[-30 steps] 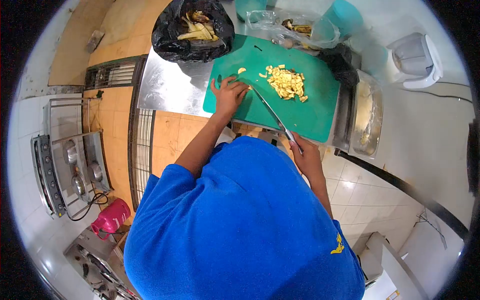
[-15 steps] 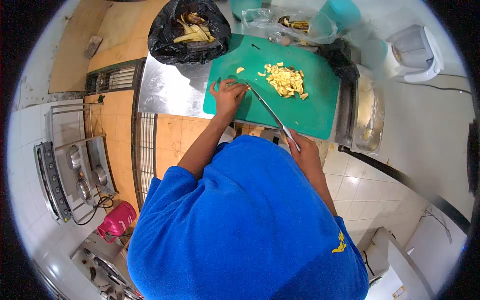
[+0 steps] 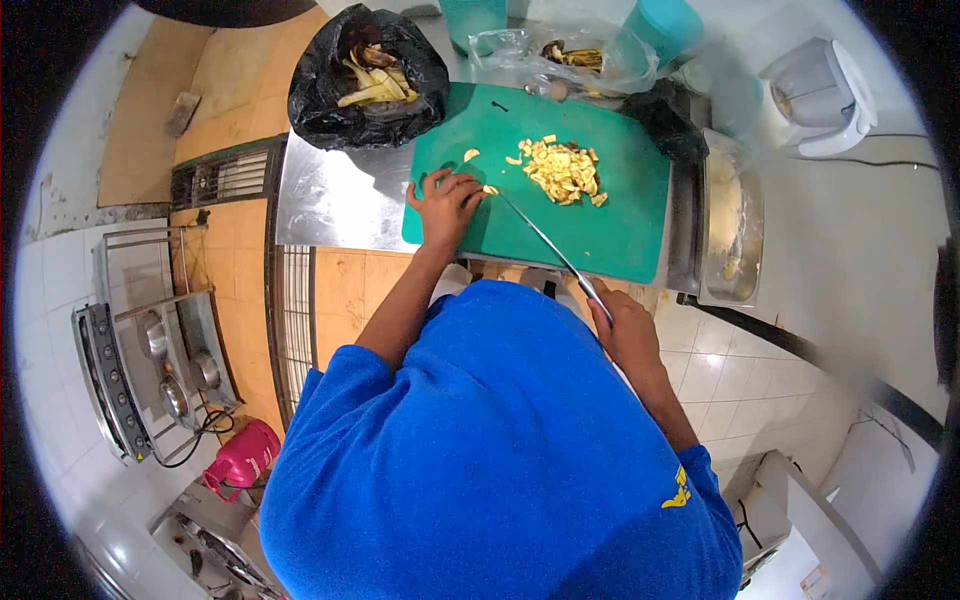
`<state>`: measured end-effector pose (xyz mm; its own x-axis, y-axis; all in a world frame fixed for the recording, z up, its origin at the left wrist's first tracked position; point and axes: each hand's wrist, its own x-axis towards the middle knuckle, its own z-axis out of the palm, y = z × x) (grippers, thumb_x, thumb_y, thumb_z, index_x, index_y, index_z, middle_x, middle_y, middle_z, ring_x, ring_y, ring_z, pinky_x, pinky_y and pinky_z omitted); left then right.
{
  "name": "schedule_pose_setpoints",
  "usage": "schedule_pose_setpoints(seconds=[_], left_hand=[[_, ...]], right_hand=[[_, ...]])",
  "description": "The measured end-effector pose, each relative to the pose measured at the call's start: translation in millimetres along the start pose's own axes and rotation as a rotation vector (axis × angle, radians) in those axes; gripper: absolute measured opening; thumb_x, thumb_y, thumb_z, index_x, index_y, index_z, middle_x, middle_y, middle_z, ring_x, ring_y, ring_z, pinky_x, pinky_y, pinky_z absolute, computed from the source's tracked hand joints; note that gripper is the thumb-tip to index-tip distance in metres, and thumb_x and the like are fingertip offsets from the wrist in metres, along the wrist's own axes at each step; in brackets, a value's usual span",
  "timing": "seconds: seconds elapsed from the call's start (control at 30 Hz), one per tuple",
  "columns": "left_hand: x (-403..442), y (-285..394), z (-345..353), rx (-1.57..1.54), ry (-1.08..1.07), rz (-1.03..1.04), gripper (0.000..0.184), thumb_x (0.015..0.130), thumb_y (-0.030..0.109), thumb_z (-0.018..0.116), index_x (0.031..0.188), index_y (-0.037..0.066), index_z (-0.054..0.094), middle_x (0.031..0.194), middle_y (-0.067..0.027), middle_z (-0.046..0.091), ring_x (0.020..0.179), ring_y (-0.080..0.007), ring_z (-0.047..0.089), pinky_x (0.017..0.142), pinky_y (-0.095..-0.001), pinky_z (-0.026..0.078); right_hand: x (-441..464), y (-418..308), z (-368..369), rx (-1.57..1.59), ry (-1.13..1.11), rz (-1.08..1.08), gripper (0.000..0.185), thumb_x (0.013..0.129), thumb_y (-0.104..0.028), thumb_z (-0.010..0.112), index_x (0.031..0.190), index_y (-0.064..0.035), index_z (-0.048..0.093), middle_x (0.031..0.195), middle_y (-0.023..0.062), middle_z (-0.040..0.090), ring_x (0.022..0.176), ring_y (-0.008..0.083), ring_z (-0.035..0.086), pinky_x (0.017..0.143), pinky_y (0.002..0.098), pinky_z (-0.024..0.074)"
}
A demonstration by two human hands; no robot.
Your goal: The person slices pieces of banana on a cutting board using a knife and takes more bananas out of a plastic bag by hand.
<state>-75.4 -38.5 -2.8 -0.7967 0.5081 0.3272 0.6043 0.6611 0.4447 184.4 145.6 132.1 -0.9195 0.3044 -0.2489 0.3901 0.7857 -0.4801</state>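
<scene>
Over the left part of the green cutting board [image 3: 600,245], my left hand [image 3: 447,208] has its fingertips on a small pale banana piece [image 3: 490,190]. My right hand [image 3: 630,328] is wrapped round the handle of a long kitchen knife [image 3: 545,240]. The blade slants across the board, its tip close beside the piece at my left fingertips. A pile of chopped banana [image 3: 562,172] lies on the right half of the board. One loose slice [image 3: 471,155] sits alone above my left hand.
A black plastic bag [image 3: 425,110] with peels [image 3: 378,85] stands at the board's upper left. Behind the board lie a clear bag [image 3: 630,65] and a teal container [image 3: 665,28]. A metal tray [image 3: 732,270] and a blender-like appliance [image 3: 815,100] are at right.
My right hand has drawn the knife a little back and to the right. My left fingers stay at the small piece. The whole view has shifted slightly.
</scene>
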Motion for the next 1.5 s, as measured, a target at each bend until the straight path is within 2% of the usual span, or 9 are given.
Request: schedule_pose_setpoints(seconds=[0.47, 0.57, 0.87, 1.0, 1.07, 1.1, 1.2, 1.4, 1.5], left_hand=[[-4, -4, 9, -0.025, 0.027, 0.008, 0.011, 0.076, 0.026, 0.078, 0.087, 0.024, 0.074, 0.111, 0.0119, 0.063, 0.123, -0.0205, 0.048, 0.105, -0.0617, 0.015], [-4, -3, 8, -0.011, 0.015, 0.008, 0.011, 0.077, 0.026, 0.077, 0.087, 0.024, 0.074, 0.111, 0.0114, 0.063, 0.123, -0.0208, 0.048, 0.104, -0.0619, 0.016], [-2, -2, 6, -0.002, 0.019, 0.015, 0.016, 0.075, 0.025, 0.079, 0.089, 0.025, 0.074, 0.113, 0.0114, 0.062, 0.124, -0.0211, 0.047, 0.105, -0.0612, 0.016], [-1, 0, 3, 0.006, -0.009, -0.002, 0.018, 0.072, 0.025, 0.08, 0.09, 0.025, 0.075, 0.113, 0.0118, 0.063, 0.124, -0.0213, 0.047, 0.105, -0.0598, 0.017], [2, -2, 2, 0.003, -0.003, 0.031, 0.02, 0.071, 0.025, 0.081, 0.09, 0.024, 0.075, 0.113, 0.0107, 0.063, 0.123, -0.0212, 0.048, 0.104, -0.0587, 0.02], [4, -2, 1, 0.001, 0.004, 0.033, 0.02, 0.071, 0.025, 0.081, 0.09, 0.024, 0.075, 0.113, 0.0101, 0.063, 0.122, -0.0211, 0.048, 0.104, -0.0581, 0.021], [13, -4, -3, -0.071, -0.025, 0.063, 0.023, 0.071, 0.024, 0.081, 0.093, 0.021, 0.075, 0.112, 0.0069, 0.064, 0.12, -0.0201, 0.049, 0.102, -0.0519, 0.026], [53, 9, -27, -0.122, -0.525, 0.283, 0.025, 0.075, 0.013, 0.074, 0.1, 0.013, 0.072, 0.105, -0.0044, 0.067, 0.097, -0.0288, 0.064, 0.08, -0.0422, 0.051], [65, 16, -25, -0.01, -0.623, 0.321, 0.022, 0.075, 0.008, 0.071, 0.097, 0.01, 0.07, 0.098, -0.0094, 0.066, 0.089, -0.0326, 0.066, 0.074, -0.0438, 0.055]], right_hand=[[16, -14, 8, 0.015, -0.028, 0.0, 0.039, 0.099, -0.031, 0.051, 0.134, -0.0149, 0.054, 0.093, 0.0166, 0.065, 0.079, 0.0381, 0.066, 0.068, 0.0499, 0.0537], [18, -19, 6, 0.05, -0.037, 0.05, 0.037, 0.096, -0.022, 0.058, 0.132, -0.0128, 0.058, 0.09, 0.0178, 0.065, 0.082, 0.037, 0.065, 0.072, 0.0461, 0.0511], [23, -15, 7, 0.014, 0.002, -0.02, 0.037, 0.096, -0.023, 0.058, 0.13, -0.0103, 0.058, 0.092, 0.0177, 0.066, 0.085, 0.0363, 0.065, 0.075, 0.0459, 0.052], [16, -9, -14, -0.044, -0.101, 0.027, 0.036, 0.096, -0.025, 0.056, 0.13, -0.0123, 0.057, 0.094, 0.0176, 0.066, 0.086, 0.0372, 0.066, 0.074, 0.047, 0.053], [8, -3, -37, -0.1, -0.17, 0.036, 0.035, 0.098, -0.028, 0.052, 0.13, -0.0142, 0.055, 0.094, 0.0168, 0.066, 0.085, 0.0375, 0.066, 0.073, 0.0489, 0.0548], [5, -9, -51, -0.051, -0.184, 0.084, 0.036, 0.094, -0.024, 0.059, 0.129, -0.0134, 0.059, 0.098, 0.0172, 0.068, 0.088, 0.0368, 0.065, 0.075, 0.0456, 0.0523], [-6, 4, -54, -0.015, -0.179, 0.088, 0.035, 0.094, -0.023, 0.059, 0.127, -0.0111, 0.06, 0.1, 0.0179, 0.068, 0.089, 0.0372, 0.065, 0.076, 0.0444, 0.0528], [-10, 31, -46, 0.257, 0.034, 0.078, 0.036, 0.095, -0.018, 0.06, 0.128, -0.0056, 0.061, 0.104, 0.0215, 0.069, 0.087, 0.0304, 0.069, 0.076, 0.0377, 0.0532], [-8, 38, -62, 0.302, 0.087, 0.071, 0.037, 0.095, -0.017, 0.06, 0.129, -0.0032, 0.06, 0.103, 0.0221, 0.069, 0.085, 0.0282, 0.068, 0.077, 0.0354, 0.0521]])
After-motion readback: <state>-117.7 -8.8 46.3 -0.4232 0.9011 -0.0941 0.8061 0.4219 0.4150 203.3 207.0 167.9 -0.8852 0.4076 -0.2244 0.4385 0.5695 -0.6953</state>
